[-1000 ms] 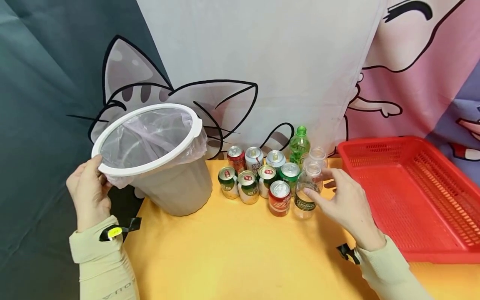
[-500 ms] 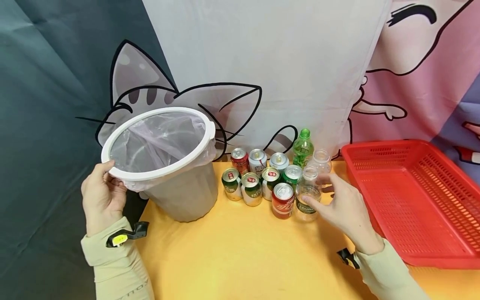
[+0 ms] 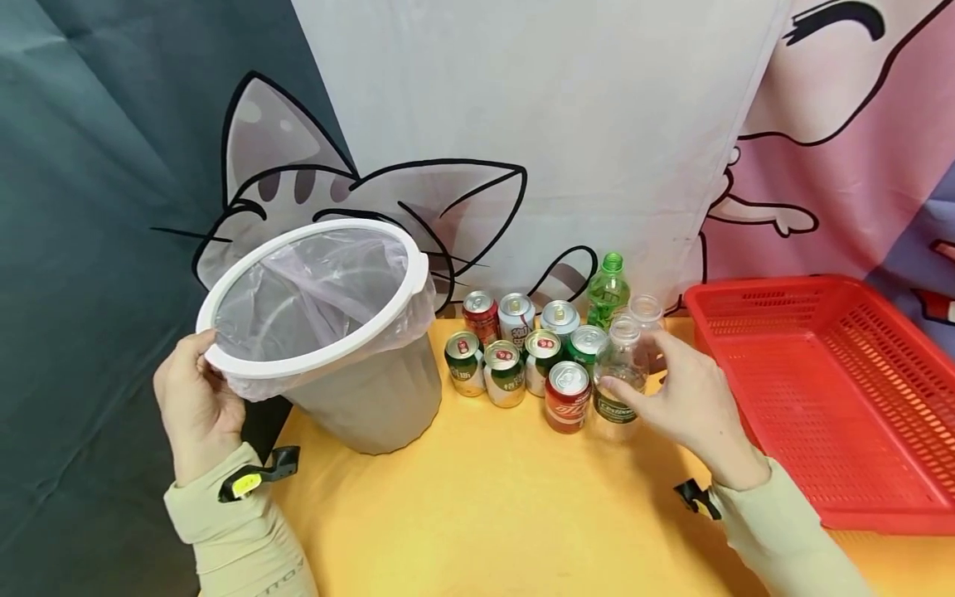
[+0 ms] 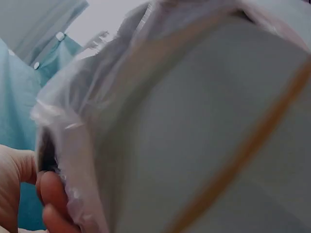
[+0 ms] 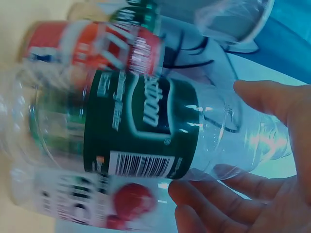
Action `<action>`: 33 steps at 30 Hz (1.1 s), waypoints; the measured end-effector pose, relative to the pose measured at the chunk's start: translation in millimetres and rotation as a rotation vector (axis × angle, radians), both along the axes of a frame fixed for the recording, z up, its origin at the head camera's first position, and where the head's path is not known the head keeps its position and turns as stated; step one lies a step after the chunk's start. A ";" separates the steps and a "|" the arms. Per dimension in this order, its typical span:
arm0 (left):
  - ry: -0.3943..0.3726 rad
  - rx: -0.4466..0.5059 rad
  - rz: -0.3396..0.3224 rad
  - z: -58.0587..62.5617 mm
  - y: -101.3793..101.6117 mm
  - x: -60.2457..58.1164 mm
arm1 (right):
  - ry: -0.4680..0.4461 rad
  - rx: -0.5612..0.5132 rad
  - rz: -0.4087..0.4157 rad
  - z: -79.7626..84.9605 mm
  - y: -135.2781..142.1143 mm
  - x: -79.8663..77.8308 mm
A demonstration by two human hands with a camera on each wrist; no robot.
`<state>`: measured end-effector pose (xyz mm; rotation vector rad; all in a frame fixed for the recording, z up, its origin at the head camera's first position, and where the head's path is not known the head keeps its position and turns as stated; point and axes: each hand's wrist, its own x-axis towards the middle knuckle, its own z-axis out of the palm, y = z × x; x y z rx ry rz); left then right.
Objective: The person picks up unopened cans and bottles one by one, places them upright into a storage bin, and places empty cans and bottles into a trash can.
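A grey trash bin [image 3: 373, 406] with a white rim [image 3: 317, 359] and a translucent bag liner [image 3: 306, 290] tilts toward the left. My left hand [image 3: 197, 406] grips that rim at its near left edge, thumb on top; the left wrist view has the fingers [image 4: 53, 191] bent under it against the bag. At the right end of the can group, my right hand [image 3: 690, 402] holds an uncapped clear plastic bottle [image 3: 616, 409] with a dark green label, thumb on one side and fingers on the other. In the right wrist view this bottle [image 5: 141, 126] fills the middle.
Left of the bottle stand several drink cans [image 3: 503, 377], with a red can [image 3: 567, 398] right beside it. A green bottle [image 3: 608, 294] and another clear bottle [image 3: 646, 309] are behind. A red plastic basket [image 3: 753, 398] occupies the right of the yellow table [image 3: 462, 514].
The bin has shifted slightly right and nearer along with my left hand. My right hand stays at the bottle. The head view has swung a little left.
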<state>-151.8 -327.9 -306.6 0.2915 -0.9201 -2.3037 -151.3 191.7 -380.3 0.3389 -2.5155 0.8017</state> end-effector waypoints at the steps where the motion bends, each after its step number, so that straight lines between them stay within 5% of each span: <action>1: -0.019 -0.057 0.037 -1.4 0.9 -0.8 | -0.016 -0.010 0.001 6.2 1.2 0.9; 6: -0.059 -0.286 0.207 -7.9 5.3 -4.4 | -0.076 -0.106 -0.006 46.9 8.9 6.2; 13: -0.105 -0.429 0.349 -13.4 10.7 -10.9 | -0.055 -0.257 0.011 99.7 6.2 5.6; 18: -0.089 -0.413 0.322 -17.5 13.8 -13.1 | -0.070 -0.382 0.093 118.9 -12.7 -3.0; 26: 0.243 -0.149 0.116 -21.3 23.2 -20.7 | -0.101 -0.657 0.290 144.0 -52.5 -17.4; 33: 0.281 -0.137 0.106 -21.4 29.5 -24.5 | -0.124 -0.868 0.482 156.7 -90.3 -29.8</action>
